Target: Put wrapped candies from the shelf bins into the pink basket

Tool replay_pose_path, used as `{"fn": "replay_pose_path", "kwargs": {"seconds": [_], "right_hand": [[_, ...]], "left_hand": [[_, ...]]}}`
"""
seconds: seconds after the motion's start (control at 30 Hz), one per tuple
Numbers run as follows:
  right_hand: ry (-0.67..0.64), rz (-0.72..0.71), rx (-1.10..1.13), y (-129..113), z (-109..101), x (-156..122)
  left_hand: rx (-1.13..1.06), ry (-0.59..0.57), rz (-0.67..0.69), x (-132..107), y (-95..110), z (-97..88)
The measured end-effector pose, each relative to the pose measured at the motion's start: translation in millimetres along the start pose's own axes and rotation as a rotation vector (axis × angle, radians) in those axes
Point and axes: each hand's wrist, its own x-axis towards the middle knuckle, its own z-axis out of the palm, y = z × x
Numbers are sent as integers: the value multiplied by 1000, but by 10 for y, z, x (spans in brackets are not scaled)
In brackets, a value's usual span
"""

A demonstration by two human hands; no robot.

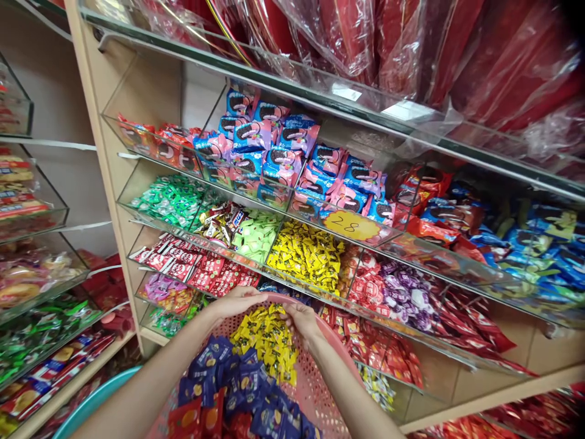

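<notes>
Beside the shelving, one pink basket holds three heaps, packets too many to count: yellow sweets, dark-blue packets and red packets. Two hands, left hand and right hand, meet its far rim; whether either is clamped there, I cannot tell. One yellow tag reads 28.

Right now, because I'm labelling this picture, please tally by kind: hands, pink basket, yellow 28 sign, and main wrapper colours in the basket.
Left hand and right hand: 2
Pink basket: 1
Yellow 28 sign: 1
Wrapper colours, from yellow packets, dark blue packets and red packets: 3
Total: 7
</notes>
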Motion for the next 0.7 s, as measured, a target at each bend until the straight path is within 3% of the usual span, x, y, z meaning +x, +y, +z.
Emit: {"fn": "replay_pose_path", "kwargs": {"seconds": [0.4, 0.7], "right_hand": [[-18, 29, -145, -48, 143, 27], [58, -153, -319, -70, 204, 69]], "left_hand": [[-10, 7, 10, -20, 7, -9], [1, -1, -35, -34, 53, -13]]}}
